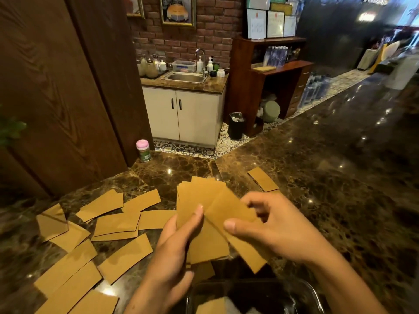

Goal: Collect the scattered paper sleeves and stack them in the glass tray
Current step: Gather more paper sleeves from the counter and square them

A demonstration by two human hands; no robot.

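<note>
Two bare hands are raised over a glossy brown marble counter (317, 200). A fanned bundle of flat tan paper sleeves (201, 200) is clamped by the left hand (174, 250), thumb pressed on top. One tilted sleeve (233, 214) is pinched by the right hand (272, 227), fingers curled. More sleeves (118, 223) lie scattered leftward; a sleeve-holding glass tray (303, 295) sits below the wrists.
</note>
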